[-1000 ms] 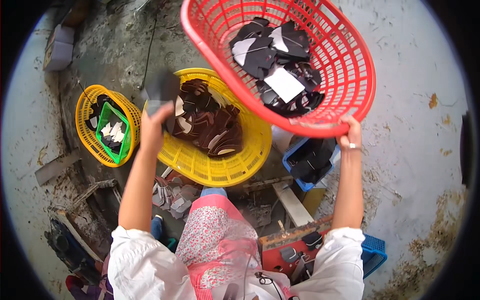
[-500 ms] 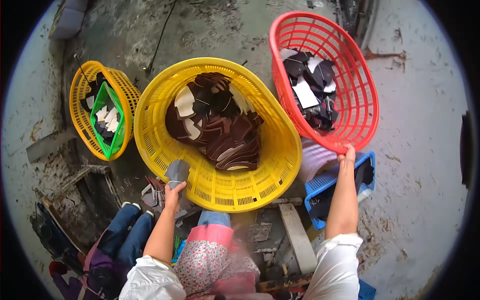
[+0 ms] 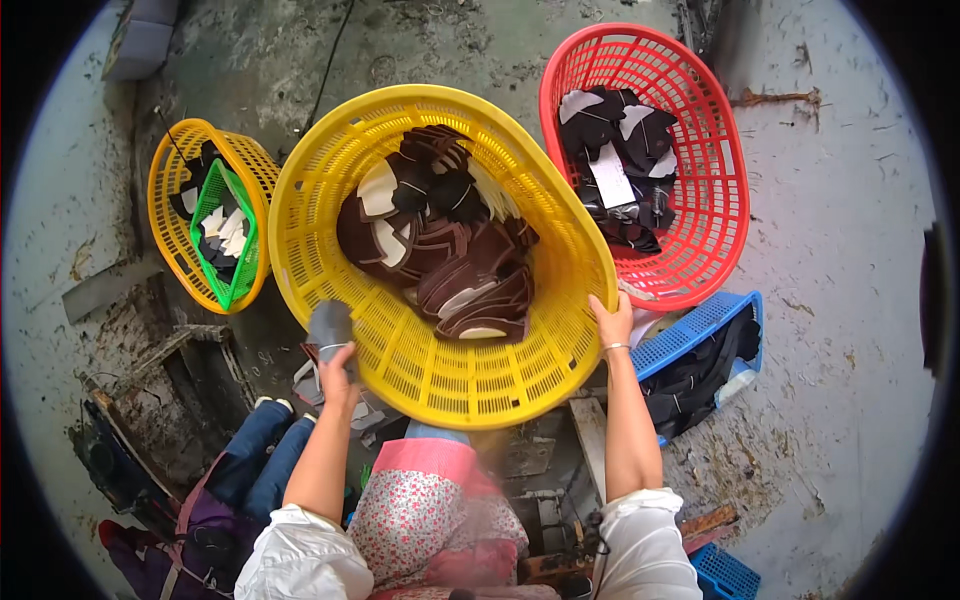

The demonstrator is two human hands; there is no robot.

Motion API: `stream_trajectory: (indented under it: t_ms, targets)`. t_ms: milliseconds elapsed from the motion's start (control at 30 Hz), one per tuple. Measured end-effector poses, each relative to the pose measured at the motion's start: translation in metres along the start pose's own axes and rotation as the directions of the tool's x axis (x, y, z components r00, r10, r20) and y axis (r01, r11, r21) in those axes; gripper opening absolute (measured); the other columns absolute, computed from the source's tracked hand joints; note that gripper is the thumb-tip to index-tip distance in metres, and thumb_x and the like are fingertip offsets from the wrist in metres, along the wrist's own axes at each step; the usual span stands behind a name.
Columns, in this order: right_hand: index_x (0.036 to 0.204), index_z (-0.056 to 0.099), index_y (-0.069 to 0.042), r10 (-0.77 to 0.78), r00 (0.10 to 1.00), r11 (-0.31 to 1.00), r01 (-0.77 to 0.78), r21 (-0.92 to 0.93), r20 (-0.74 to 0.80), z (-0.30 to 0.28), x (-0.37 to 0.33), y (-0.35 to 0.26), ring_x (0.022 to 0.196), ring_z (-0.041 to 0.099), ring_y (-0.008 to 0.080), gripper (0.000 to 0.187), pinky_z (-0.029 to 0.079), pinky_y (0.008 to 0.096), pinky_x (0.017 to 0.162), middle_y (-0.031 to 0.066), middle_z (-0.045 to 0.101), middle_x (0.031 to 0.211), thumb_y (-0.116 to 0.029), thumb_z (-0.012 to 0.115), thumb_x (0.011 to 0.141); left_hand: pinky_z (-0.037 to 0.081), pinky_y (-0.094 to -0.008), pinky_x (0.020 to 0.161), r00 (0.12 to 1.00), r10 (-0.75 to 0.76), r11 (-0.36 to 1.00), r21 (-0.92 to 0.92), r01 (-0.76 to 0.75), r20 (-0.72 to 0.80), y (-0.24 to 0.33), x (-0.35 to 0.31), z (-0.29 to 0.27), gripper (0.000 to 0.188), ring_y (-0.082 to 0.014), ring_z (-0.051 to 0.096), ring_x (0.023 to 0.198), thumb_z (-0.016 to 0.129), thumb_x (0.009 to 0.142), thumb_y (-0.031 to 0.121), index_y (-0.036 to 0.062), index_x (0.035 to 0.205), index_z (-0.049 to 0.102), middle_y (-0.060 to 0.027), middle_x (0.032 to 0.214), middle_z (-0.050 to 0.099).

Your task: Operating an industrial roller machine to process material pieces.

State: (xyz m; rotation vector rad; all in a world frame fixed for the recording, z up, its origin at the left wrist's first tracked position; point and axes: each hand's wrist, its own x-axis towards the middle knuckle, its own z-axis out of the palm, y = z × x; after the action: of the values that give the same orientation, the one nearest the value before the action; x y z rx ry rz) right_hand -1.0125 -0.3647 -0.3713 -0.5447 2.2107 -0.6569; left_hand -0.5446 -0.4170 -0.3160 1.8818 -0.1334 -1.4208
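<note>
A large yellow plastic basket (image 3: 465,385) stands in front of me, with stacks of dark brown and cream cut pieces (image 3: 485,290) inside. My right hand (image 3: 613,322) is closed on its right rim. In my left hand (image 3: 338,372) is a bundle of grey cut pieces (image 3: 330,325), by the basket's lower left rim. Just past the right hand, a red basket (image 3: 715,230) holds black and white cut pieces (image 3: 625,140) with a white paper (image 3: 611,178) on top.
An orange-yellow basket (image 3: 165,225) with a green basket (image 3: 243,262) inside stands at left. Below the red basket sits a blue basket (image 3: 690,325) of black pieces. At lower left are another person's jeans-clad legs (image 3: 262,455). A wooden plank (image 3: 590,440) lies under the yellow basket's right side.
My right hand has left the red basket's rim and now grips the yellow basket's rim. The yellow basket's far rim has shifted up in view. My left hand, with the grey bundle, is slightly further left.
</note>
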Motion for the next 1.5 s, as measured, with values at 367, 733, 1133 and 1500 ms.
stream_trajectory:
  t_ms: [367, 733, 1133, 1500]
  targets:
    - [0.083, 0.056, 0.001, -0.231, 0.970, 0.973, 0.229, -0.030, -0.077, -0.100, -0.179, -0.167, 0.066, 0.051, 0.0180, 0.015, 0.042, 0.0301, 0.061, 0.0075, 0.052, 0.075, 0.002, 0.066, 0.072, 0.052, -0.0350, 0.078, 0.992, -0.119, 0.986, -0.108, 0.123, 0.036, 0.199, -0.076, -0.034, 0.033, -0.0245, 0.062, 0.082, 0.062, 0.069, 0.006, 0.0033, 0.101, 0.059, -0.0080, 0.092, 0.064]
    - [0.088, 0.050, 0.000, -0.015, 0.999, 0.883, 0.029, 0.468, -0.033, 0.131, -0.340, -0.104, 0.072, 0.053, 0.0324, 0.029, 0.043, 0.0412, 0.065, 0.0158, 0.052, 0.081, -0.017, 0.069, 0.075, 0.048, -0.0327, 0.070, 0.942, 0.244, 0.762, 0.556, -0.333, 0.231, 0.363, 0.072, -0.013, 0.029, -0.0207, 0.060, 0.078, 0.062, 0.078, 0.011, 0.0019, 0.104, 0.057, -0.0068, 0.090, 0.062]
    - [0.077, 0.064, 0.000, 0.044, 0.963, 0.903, -0.151, 0.402, 0.265, 0.140, -0.324, -0.121, 0.075, 0.059, 0.0350, 0.027, 0.047, 0.0411, 0.069, 0.0184, 0.060, 0.077, -0.026, 0.069, 0.073, 0.043, -0.0275, 0.067, 0.864, 0.307, 0.372, 0.785, -0.495, 0.400, 0.362, 0.128, -0.015, 0.027, -0.0158, 0.055, 0.072, 0.068, 0.072, 0.015, 0.0040, 0.095, 0.059, -0.0038, 0.084, 0.060]
    - [0.094, 0.048, 0.002, -0.110, 0.992, 0.976, 0.095, 0.195, 0.067, 0.115, -0.287, -0.149, 0.085, 0.054, 0.0352, 0.036, 0.045, 0.0402, 0.076, 0.0187, 0.051, 0.092, -0.021, 0.068, 0.074, 0.044, -0.0335, 0.069, 0.694, 0.247, 0.084, 0.698, -0.711, 0.677, 0.179, 0.019, -0.048, 0.037, -0.0230, 0.052, 0.072, 0.073, 0.067, 0.014, -0.0001, 0.096, 0.055, -0.0098, 0.078, 0.056]
